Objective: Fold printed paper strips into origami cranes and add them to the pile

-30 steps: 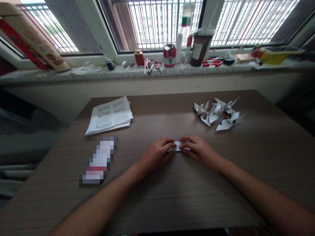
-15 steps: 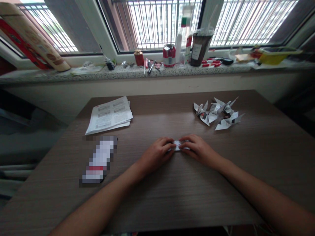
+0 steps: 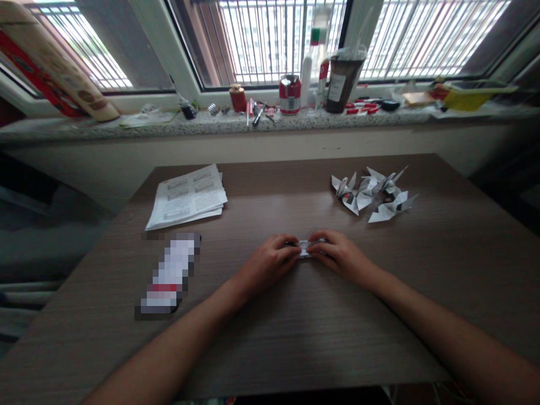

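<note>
A small strip of white paper (image 3: 304, 248) lies near the middle of the brown table (image 3: 312, 337), mostly covered by fingers. My left hand (image 3: 274, 260) grips its left end, fingers bent and close together. On the right end, my right hand (image 3: 337, 252) holds the paper in the same way. A short piece of it shows between the two hands. Behind my right hand sit several folded paper shapes (image 3: 373, 194) with pointed tips, in a loose cluster.
A stack of printed sheets (image 3: 189, 194) lies at the back left. Nearer, left of my left arm, is a blurred-out phone-like object (image 3: 171, 275). The windowsill (image 3: 160, 130) holds a red can (image 3: 289, 94), a dark drink cup (image 3: 342, 81) and a yellow container (image 3: 468, 98).
The fingers have shifted very slightly on the paper strip, and its visible middle part looks a little different. Both hands stay in nearly the same place.
</note>
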`<state>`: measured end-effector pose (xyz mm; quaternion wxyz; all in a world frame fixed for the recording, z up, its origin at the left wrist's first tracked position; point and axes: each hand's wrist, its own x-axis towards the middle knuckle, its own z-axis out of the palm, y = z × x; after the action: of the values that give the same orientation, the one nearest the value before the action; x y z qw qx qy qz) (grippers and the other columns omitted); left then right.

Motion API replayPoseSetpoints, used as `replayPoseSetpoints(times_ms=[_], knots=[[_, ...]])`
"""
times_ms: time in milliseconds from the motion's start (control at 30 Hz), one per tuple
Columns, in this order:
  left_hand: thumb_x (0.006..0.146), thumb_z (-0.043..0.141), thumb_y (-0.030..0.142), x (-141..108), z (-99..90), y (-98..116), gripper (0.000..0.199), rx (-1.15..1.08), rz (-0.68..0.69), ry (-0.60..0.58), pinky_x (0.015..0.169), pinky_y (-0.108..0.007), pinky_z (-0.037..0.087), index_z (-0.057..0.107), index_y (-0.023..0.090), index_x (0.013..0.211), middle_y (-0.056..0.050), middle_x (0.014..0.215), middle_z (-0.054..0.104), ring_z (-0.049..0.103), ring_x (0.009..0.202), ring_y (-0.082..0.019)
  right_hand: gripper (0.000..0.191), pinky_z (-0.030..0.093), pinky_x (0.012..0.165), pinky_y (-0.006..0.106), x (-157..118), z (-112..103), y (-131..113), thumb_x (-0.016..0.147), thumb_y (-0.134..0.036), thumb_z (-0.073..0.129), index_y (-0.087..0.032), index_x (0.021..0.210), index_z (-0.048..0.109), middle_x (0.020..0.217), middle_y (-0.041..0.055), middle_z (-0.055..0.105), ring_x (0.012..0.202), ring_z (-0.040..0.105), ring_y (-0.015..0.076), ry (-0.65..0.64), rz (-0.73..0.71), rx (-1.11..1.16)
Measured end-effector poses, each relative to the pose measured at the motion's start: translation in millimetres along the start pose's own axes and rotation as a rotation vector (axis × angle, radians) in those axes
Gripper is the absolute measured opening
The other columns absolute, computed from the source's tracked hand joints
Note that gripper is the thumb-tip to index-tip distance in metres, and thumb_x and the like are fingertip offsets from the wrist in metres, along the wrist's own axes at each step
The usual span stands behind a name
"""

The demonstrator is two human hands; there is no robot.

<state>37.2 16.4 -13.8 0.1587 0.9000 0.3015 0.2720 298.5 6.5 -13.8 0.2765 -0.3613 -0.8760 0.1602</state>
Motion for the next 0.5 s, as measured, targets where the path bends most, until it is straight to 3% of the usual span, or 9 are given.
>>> replayPoseSetpoints(times_ms=[267,400,500], knots=[[0.101,0.062,0.018,1.6,-0.4,1.1,0.012,-0.036,-0.025,0.017,0.093,-0.04,0.058,0.072,0.019,0.109,-0.009,0.115,0.068,0.067,0.105,-0.022,0.015,0.052,0.098,0.047,1.0,0.2,-0.2,0.1,-0.024,0.065,-0.024,0.114,0.071,0.121,0.0107,0.069,0.114,0.063,0.027,-0.006,0.003,0.012],[0.1,0.063,0.017,3.0,-2.7,2.3,0.017,-0.076,-0.124,0.039,0.09,-0.037,0.057,0.067,0.019,0.116,-0.008,0.111,0.069,0.067,0.101,-0.022,0.013,0.053,0.093,0.042,3.5,-1.6,-2.0,0.103,-0.022,0.058,-0.023,0.112,0.068,0.112,0.0091,0.071,0.106,0.066,0.0246,0.004,0.043,0.08],[0.101,0.063,0.021,3.6,-6.4,2.3,0.011,-0.071,-0.199,0.032,0.086,-0.036,0.056,0.068,0.019,0.111,-0.007,0.105,0.07,0.068,0.096,-0.022,0.013,0.055,0.089,0.04,4.5,-1.9,-2.8,0.103,-0.023,0.058,-0.022,0.112,0.068,0.105,0.0081,0.072,0.101,0.067,0.0241,0.026,0.129,0.104]])
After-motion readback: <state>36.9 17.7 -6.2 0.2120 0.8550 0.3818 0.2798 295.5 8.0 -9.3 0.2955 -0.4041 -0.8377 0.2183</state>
